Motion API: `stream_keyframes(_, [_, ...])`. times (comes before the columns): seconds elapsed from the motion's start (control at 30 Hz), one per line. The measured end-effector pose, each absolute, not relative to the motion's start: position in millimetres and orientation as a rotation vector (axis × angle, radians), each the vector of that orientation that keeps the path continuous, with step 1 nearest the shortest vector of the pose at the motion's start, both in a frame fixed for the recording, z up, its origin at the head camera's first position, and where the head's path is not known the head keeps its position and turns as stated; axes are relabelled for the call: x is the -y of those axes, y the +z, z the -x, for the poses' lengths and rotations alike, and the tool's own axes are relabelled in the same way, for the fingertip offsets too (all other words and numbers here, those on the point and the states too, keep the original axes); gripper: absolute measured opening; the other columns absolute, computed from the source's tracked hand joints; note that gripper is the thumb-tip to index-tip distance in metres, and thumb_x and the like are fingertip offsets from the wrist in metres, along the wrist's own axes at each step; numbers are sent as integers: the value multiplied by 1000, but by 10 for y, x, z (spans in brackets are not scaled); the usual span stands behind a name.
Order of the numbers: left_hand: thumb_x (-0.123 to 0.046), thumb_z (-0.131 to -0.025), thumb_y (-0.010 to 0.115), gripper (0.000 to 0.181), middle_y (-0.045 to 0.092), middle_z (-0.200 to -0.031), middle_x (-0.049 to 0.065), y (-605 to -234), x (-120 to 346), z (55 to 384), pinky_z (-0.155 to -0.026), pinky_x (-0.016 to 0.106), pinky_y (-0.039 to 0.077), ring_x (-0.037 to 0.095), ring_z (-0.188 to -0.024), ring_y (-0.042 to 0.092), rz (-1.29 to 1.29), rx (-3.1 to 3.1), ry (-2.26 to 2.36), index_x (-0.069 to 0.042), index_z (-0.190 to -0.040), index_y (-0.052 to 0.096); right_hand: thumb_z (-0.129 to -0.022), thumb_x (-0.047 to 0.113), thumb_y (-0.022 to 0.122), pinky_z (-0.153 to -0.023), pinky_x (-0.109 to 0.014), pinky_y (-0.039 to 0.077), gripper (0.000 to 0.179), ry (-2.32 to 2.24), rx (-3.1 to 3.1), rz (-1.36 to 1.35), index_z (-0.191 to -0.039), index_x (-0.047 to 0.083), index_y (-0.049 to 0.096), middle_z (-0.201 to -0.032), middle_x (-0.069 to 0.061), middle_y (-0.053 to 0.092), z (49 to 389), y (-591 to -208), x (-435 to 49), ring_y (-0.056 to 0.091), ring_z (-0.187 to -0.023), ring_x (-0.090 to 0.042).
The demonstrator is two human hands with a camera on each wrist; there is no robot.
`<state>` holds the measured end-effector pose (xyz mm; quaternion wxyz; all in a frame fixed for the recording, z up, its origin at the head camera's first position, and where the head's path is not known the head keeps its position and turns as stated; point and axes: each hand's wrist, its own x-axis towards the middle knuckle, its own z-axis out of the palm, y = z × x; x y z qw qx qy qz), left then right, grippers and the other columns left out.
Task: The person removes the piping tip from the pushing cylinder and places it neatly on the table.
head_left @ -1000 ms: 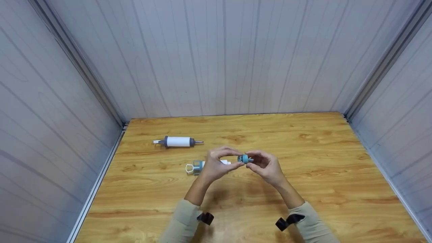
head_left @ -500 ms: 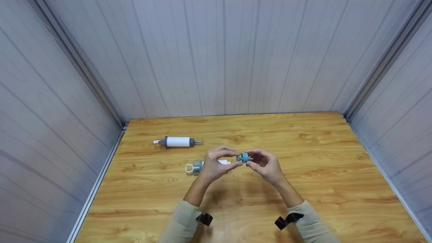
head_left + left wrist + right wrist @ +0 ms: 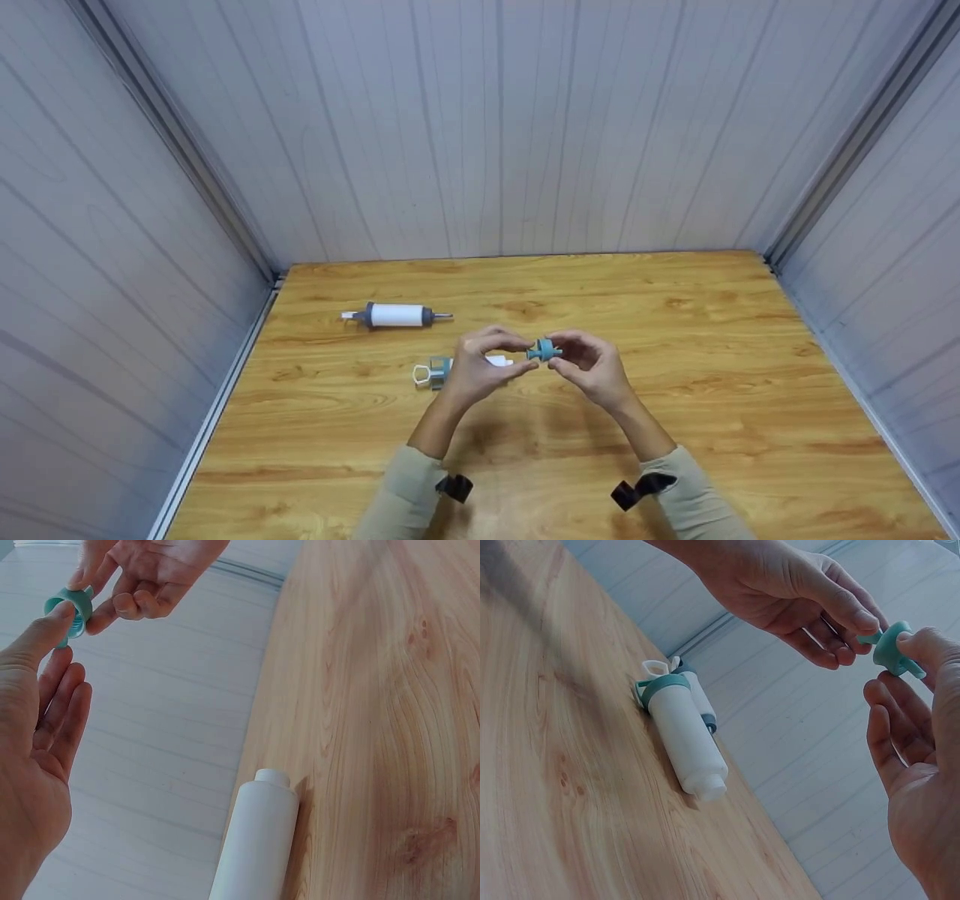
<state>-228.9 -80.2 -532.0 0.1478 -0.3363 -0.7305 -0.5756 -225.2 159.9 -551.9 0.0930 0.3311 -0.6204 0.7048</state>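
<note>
Both hands hold a small teal plastic cap [image 3: 545,349] in the air above the table. It has a round collar and short projecting tabs; ridges show inside it in the left wrist view. The thumb and fingers of my left hand [image 3: 480,367] pinch its left end. My right hand [image 3: 598,373] pinches the opposite side, thumb on the collar in the right wrist view. Behind the left hand lies a white tube [image 3: 681,724] with a teal collar and a white loop handle, partly hidden by that hand in the head view. Its narrow white neck points right.
Farther back on the wood-grain table [image 3: 712,412] lies a second white tube [image 3: 397,315] with dark grey ends, a pale handle and a thin metal tip. Pale panels [image 3: 495,150] wall in the table's back and sides.
The teal cap has turned slightly between the fingers, showing its tabs from a different side. Both hands stay nearly in place, and the tubes on the table have not moved.
</note>
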Motion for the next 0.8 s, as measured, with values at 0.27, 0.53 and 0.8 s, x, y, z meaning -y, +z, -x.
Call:
stream_keyframes(0.27, [-3,-90,94,21,83,-104,18,-5337,817,2292,-94,33,70,28,-101,83,967,2076,-1643,-1,-110,87,-92,-27,66,-83,-16,65,33,2069,1853,-978,-125,-29,62,-118,12,81,2263,-5541,-1653,75,-98,-2])
stream_keyframes(0.53, [-3,-90,94,21,83,-106,17,-5349,849,2289,-93,32,70,31,-99,83,957,2077,-1647,-2,-110,87,-93,-26,65,-82,-18,66,33,2055,1876,-942,-127,-28,63,-116,10,81,2251,-5544,-1753,76,-97,-3])
stream_keyframes(0.8, [-5,-90,95,22,84,-106,15,-5345,833,2299,-93,31,70,28,-98,84,920,2095,-1634,0,-109,87,-94,-26,65,-82,-17,65,33,2038,1882,-951,-127,-28,62,-116,10,81,2264,-5577,-1844,76,-98,-4])
